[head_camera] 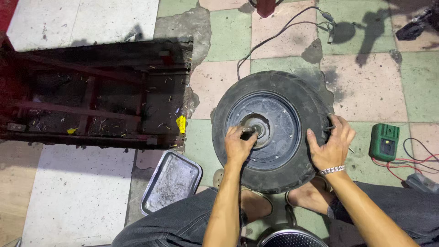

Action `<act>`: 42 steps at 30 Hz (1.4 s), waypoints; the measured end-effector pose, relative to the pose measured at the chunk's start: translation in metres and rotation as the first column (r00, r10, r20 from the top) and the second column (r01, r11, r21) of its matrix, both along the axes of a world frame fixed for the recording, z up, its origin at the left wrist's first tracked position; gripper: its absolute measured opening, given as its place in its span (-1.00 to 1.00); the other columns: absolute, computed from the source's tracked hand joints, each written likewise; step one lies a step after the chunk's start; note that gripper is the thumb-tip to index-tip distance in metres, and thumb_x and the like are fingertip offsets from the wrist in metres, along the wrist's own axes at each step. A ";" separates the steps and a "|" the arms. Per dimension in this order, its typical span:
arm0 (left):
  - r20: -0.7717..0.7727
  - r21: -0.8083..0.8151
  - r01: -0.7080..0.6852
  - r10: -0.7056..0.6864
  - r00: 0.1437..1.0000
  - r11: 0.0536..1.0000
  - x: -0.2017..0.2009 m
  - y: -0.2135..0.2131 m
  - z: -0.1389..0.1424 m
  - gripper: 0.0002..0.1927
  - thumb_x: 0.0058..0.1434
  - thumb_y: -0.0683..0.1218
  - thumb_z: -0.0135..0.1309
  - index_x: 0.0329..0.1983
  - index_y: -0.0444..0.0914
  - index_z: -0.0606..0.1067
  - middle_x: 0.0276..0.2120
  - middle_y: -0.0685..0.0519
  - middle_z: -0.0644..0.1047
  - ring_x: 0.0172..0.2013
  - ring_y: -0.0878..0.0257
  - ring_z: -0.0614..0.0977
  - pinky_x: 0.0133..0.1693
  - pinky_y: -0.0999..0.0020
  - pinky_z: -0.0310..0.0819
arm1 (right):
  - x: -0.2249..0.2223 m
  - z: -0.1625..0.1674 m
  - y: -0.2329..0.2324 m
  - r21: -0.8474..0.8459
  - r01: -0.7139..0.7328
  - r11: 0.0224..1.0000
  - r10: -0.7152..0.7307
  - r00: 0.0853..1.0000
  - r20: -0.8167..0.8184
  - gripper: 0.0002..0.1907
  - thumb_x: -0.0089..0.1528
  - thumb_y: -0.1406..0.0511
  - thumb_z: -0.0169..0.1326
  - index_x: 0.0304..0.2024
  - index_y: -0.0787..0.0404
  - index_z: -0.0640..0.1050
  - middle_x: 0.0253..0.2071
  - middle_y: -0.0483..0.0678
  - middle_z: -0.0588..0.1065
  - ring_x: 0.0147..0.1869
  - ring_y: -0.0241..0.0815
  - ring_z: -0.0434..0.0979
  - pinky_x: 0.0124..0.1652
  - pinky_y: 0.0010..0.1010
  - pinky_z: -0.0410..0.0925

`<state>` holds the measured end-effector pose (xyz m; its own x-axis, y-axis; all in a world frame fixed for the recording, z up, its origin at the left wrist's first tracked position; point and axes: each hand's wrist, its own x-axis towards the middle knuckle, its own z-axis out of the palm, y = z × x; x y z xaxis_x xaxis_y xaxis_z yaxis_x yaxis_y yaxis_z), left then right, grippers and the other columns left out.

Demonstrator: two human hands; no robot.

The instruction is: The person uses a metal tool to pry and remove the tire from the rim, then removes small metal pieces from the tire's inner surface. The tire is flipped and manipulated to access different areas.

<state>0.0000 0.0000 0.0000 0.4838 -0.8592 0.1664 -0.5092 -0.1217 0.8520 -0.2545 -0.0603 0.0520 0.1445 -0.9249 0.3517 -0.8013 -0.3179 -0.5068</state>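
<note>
A black tyre on a dark metal hub wheel (pixel 274 87) lies flat on the tiled floor in front of me. My left hand (pixel 238 145) grips the short axle stub (pixel 253 130) at the hub's centre. My right hand (pixel 333 144), with a silver bracelet at the wrist, grasps the tyre's right sidewall, fingers curled over the rubber near a small valve or cable stub. A black cable (pixel 274 34) runs from the wheel toward the far floor.
A dented metal tray (pixel 170 182) lies at lower left. A dark red frame over a pit (pixel 91 96) fills the left. A green multimeter (pixel 384 142) with red leads sits at right. A round metal mesh object (pixel 290 238) is by my knees.
</note>
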 end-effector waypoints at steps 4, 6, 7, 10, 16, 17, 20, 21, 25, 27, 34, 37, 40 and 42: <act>0.015 -0.005 -0.011 0.011 1.000 1.000 0.008 0.029 -0.041 -0.71 -0.06 0.00 0.39 -0.34 -0.26 0.67 -0.27 -0.05 0.64 -0.16 0.05 0.62 -0.07 0.21 0.51 | 0.008 -0.045 0.029 -0.002 -0.004 1.000 0.004 1.000 0.009 -0.26 0.25 0.13 0.27 0.36 0.36 0.35 0.31 0.31 0.28 0.38 0.30 0.19 0.35 0.04 0.14; 0.032 -0.037 -0.026 0.027 0.999 0.999 0.012 0.042 -0.047 -0.71 -0.05 0.00 0.39 -0.34 -0.26 0.66 -0.27 -0.05 0.64 -0.16 0.04 0.62 -0.06 0.20 0.51 | 0.013 -0.054 0.043 0.003 -0.013 1.000 0.013 0.999 0.033 -0.26 0.25 0.14 0.26 0.36 0.37 0.34 0.32 0.31 0.29 0.37 0.30 0.19 0.35 0.03 0.14; 0.041 -0.058 -0.037 0.040 0.998 0.998 0.015 0.049 -0.048 -0.71 -0.04 0.00 0.39 -0.35 -0.26 0.65 -0.26 -0.05 0.64 -0.15 0.04 0.62 -0.06 0.20 0.51 | 0.015 -0.057 0.047 0.000 -0.008 1.000 0.008 1.000 0.025 -0.27 0.25 0.14 0.27 0.36 0.36 0.35 0.31 0.30 0.29 0.37 0.30 0.19 0.35 0.03 0.14; 0.064 -0.072 -0.035 0.040 0.997 0.997 0.026 0.074 -0.068 -0.72 -0.02 0.00 0.38 -0.33 -0.25 0.64 -0.24 -0.04 0.65 -0.16 0.04 0.62 -0.07 0.20 0.52 | 0.019 -0.085 0.067 0.001 0.004 1.000 -0.004 1.000 0.017 -0.28 0.25 0.15 0.27 0.35 0.34 0.36 0.30 0.29 0.30 0.37 0.30 0.20 0.35 0.03 0.15; 0.079 0.002 -0.042 0.041 0.996 0.999 0.038 0.108 -0.106 -0.71 -0.02 0.03 0.37 -0.34 -0.25 0.65 -0.27 -0.05 0.64 -0.17 0.02 0.62 -0.07 0.18 0.51 | 0.027 -0.132 0.103 -0.040 -0.023 0.999 0.023 1.000 0.008 -0.28 0.25 0.16 0.27 0.35 0.35 0.35 0.30 0.29 0.31 0.38 0.29 0.20 0.36 0.04 0.15; 0.073 0.046 -0.054 0.051 0.996 0.997 0.038 0.112 -0.107 -0.69 -0.03 0.04 0.37 -0.34 -0.25 0.65 -0.28 -0.06 0.64 -0.18 0.01 0.62 -0.08 0.17 0.50 | 0.027 -0.135 0.107 -0.040 -0.020 0.999 0.020 1.000 0.006 -0.28 0.25 0.16 0.27 0.36 0.34 0.35 0.30 0.28 0.31 0.38 0.29 0.21 0.36 0.04 0.15; 0.117 0.093 -0.072 0.061 0.991 0.993 0.040 0.130 -0.122 -0.66 -0.05 0.06 0.38 -0.37 -0.28 0.65 -0.29 -0.09 0.63 -0.18 -0.02 0.60 -0.09 0.14 0.48 | 0.030 -0.159 0.122 -0.043 -0.016 0.999 0.016 1.000 -0.002 -0.30 0.26 0.16 0.28 0.35 0.34 0.36 0.30 0.28 0.31 0.38 0.29 0.21 0.36 0.03 0.15; 0.118 0.089 -0.071 0.060 0.991 0.993 0.036 0.137 -0.122 -0.66 -0.04 0.07 0.37 -0.37 -0.27 0.65 -0.29 -0.08 0.64 -0.18 -0.02 0.60 -0.08 0.14 0.48 | 0.025 -0.164 0.128 -0.042 -0.016 0.999 0.016 1.000 -0.005 -0.30 0.27 0.16 0.28 0.35 0.33 0.36 0.30 0.28 0.32 0.38 0.29 0.22 0.36 0.03 0.15; 0.142 0.029 -0.100 0.095 0.985 0.995 0.024 0.152 -0.126 -0.69 -0.02 0.08 0.35 -0.37 -0.24 0.65 -0.30 -0.05 0.64 -0.17 0.00 0.61 -0.06 0.15 0.49 | 0.011 -0.187 0.142 -0.035 -0.010 0.999 0.010 1.000 0.003 -0.28 0.27 0.15 0.28 0.36 0.35 0.36 0.30 0.28 0.31 0.39 0.29 0.20 0.37 0.04 0.14; 0.120 0.056 -0.126 0.118 0.986 0.990 0.023 0.159 -0.141 -0.69 -0.02 0.08 0.36 -0.36 -0.23 0.65 -0.31 -0.05 0.64 -0.18 0.00 0.61 -0.07 0.14 0.49 | 0.008 -0.206 0.150 -0.054 -0.022 0.998 0.024 0.999 0.021 -0.28 0.27 0.14 0.28 0.36 0.35 0.35 0.31 0.28 0.30 0.41 0.28 0.19 0.38 0.05 0.13; 0.322 0.012 -0.426 0.400 0.858 0.905 0.108 0.225 -0.195 -0.57 -0.01 0.06 0.38 -0.13 -0.24 0.64 -0.22 -0.12 0.62 -0.13 -0.11 0.59 -0.05 0.04 0.46 | -0.005 -0.239 0.171 -0.147 -0.097 0.984 0.083 0.992 -0.098 -0.43 0.48 0.11 0.21 0.28 0.42 0.39 0.28 0.29 0.29 0.37 0.25 0.20 0.39 0.05 0.13; 0.370 0.491 -0.614 0.491 0.789 0.618 0.167 0.322 -0.242 -0.57 -0.06 0.10 0.41 -0.13 -0.13 0.67 -0.15 -0.09 0.65 -0.08 -0.11 0.63 -0.07 0.02 0.50 | -0.006 -0.230 0.196 -0.071 -0.169 0.983 0.158 0.977 -0.141 -0.60 0.54 0.13 0.09 0.11 0.39 0.47 0.13 0.23 0.36 0.25 0.21 0.28 0.33 -0.04 0.18; 0.263 0.755 -0.543 0.590 0.764 0.366 0.196 0.405 -0.306 -0.59 -0.05 0.11 0.40 -0.13 -0.09 0.71 -0.16 -0.08 0.69 -0.07 -0.03 0.70 0.04 0.14 0.53 | 0.016 -0.222 0.228 0.091 -0.171 0.981 0.185 0.967 -0.175 -0.56 0.54 0.08 0.05 -0.13 0.38 0.51 -0.15 0.24 0.44 0.00 0.23 0.39 0.11 -0.04 0.27; 0.321 0.710 -0.574 0.539 0.779 0.408 0.212 0.439 -0.335 -0.54 -0.09 0.07 0.42 -0.12 -0.15 0.67 -0.17 -0.11 0.67 -0.08 -0.05 0.69 0.01 0.14 0.53 | 0.035 -0.216 0.244 0.217 -0.163 0.962 0.194 0.972 -0.131 -0.50 0.59 0.06 0.06 -0.26 0.35 0.50 -0.29 0.26 0.48 -0.10 0.25 0.46 -0.05 -0.04 0.31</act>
<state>0.2122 0.4395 -0.3354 0.9121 -0.2124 -0.3507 -0.1124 -0.9521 0.2843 -0.2196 0.1842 -0.1635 0.3504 -0.9288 0.1204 -0.8125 -0.3654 -0.4543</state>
